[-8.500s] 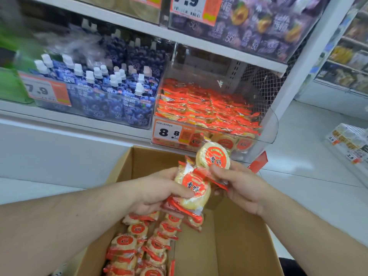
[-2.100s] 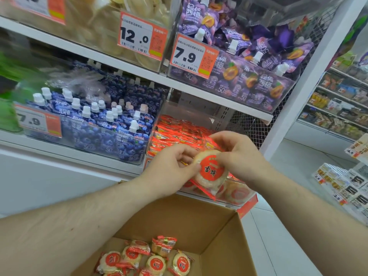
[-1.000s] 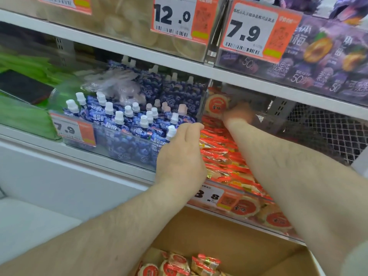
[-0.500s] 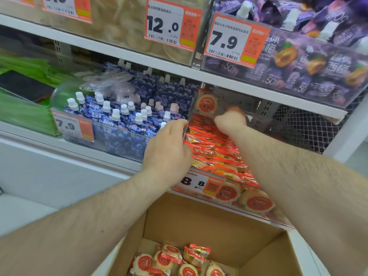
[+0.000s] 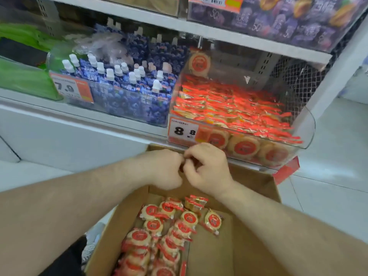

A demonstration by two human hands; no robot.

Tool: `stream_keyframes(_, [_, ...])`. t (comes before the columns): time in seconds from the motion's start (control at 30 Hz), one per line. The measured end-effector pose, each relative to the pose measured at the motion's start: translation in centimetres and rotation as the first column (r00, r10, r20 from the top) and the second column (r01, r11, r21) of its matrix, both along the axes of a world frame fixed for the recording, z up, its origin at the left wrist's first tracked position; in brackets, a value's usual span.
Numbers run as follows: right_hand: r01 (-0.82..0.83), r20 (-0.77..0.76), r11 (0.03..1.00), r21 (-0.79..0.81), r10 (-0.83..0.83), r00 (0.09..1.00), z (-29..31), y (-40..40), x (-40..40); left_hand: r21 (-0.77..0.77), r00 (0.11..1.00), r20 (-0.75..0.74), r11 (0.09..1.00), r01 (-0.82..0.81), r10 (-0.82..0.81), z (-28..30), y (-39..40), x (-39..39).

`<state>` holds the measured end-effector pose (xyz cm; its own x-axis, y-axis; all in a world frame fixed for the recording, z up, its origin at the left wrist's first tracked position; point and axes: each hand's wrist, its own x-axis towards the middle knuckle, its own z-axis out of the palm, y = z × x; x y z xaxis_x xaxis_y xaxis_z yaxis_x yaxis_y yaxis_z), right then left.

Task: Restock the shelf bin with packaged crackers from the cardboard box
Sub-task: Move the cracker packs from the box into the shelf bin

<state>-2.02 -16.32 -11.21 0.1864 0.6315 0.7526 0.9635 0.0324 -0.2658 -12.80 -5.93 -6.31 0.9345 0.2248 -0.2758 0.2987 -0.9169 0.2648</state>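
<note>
Cardboard box (image 5: 254,226): open-topped, standing on the floor below the shelf; round cracker packs (image 5: 159,232) with red labels and red wrapper ends lie heaped along its left side, and bare cardboard shows on its right side. Shelf bin (image 5: 306,126): clear plastic, on the lower shelf directly above the far edge of the box, filled nearly to its front rim with rows of the same red-wrapped packs; a few round faces press against its front wall, and one pack (image 5: 199,61) stands upright against the back left corner. An orange price tag (image 5: 184,130) reading 8.8 is fixed to the bin's front left. Left hand (image 5: 165,169): above the far end of the box, just under the bin's front, fingers curled inward, knuckles up; nothing visible inside it. Right hand (image 5: 207,166): just beside the left and touching it at the fingertips, fingers likewise curled with nothing seen in them; whether a wrapper sits between the two hands cannot be told. Neighbouring bin on the left: blue pouches (image 5: 127,90) with white caps, tagged 7.9. Further left: green packaging (image 5: 22,76). Upper shelf: purple fruit-printed packs (image 5: 298,18). Right of the shelving: pale floor tiles (image 5: 328,186).
</note>
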Motion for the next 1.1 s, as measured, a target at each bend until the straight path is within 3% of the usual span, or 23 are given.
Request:
stream_keyframes(0.07, [0.158,-0.199,0.982,-0.107,-0.177,0.964,-4.3,-0.9,0.4,-0.047,0.99,-0.138,0.999,-0.011,0.005,-1.4,0.0,0.3])
stream_keyframes(0.17, [0.277,-0.372,0.838,-0.47,-0.472,0.799,-11.1,-2.5,2.8,-0.074,0.971,-0.237,0.997,-0.016,-0.002,-2.5,0.5,0.7])
stream_keyframes(0.23, [0.25,-0.327,0.664,-0.704,-0.616,0.717,-15.5,-3.7,4.4,-0.102,0.97,-0.243,0.994,-0.025,-0.001,-3.1,1.0,1.0])
stream_keyframes(0.3, [0.254,-0.216,0.482,-0.839,-0.722,0.657,-19.2,-4.5,5.4,-0.129,0.967,-0.255,0.991,-0.031,-0.003,-3.7,1.5,1.2])
stream_keyframes(0.4, [0.302,-0.085,0.327,-0.896,-0.791,0.605,-22.8,-4.5,6.3,-0.174,0.959,-0.283,0.983,-0.055,0.004,-4.7,2.2,1.4])
stream_keyframes(0.57, [0.274,-0.074,0.295,-0.915,-0.792,0.606,-26.8,-2.5,6.8,-0.232,0.947,-0.321,0.967,-0.102,0.023,-5.9,3.1,1.5])
stream_keyframes(0.67, [0.26,0.049,0.171,-0.95,-0.744,0.666,-28.1,-1.7,6.4,-0.251,0.932,-0.36,0.959,-0.135,0.037,-6.6,3.2,1.5])
stream_keyframes(0.73, [0.302,0.12,0.141,-0.943,-0.701,0.703,-28.4,-1.8,6.1,-0.262,0.926,-0.374,0.953,-0.15,0.043,-6.9,3.3,1.4])
stream_keyframes(0.87, [0.379,0.169,0.267,-0.886,-0.575,0.8,-26.1,-2.6,5.2,-0.315,0.922,-0.381,0.927,-0.203,0.072,-6.7,3.4,1.1])
stream_keyframes(1.0, [0.304,0.069,0.636,-0.709,-0.366,0.928,-21.3,-3.6,3.7,-0.44,0.909,-0.357,0.82,-0.365,0.213,-6.5,3.3,0.6])
stream_keyframes(1.1, [0.293,0.05,0.816,-0.499,-0.311,0.949,-16.5,-3.2,2.2,-0.509,0.834,-0.396,0.665,-0.547,0.383,-5.9,3.1,0.4])
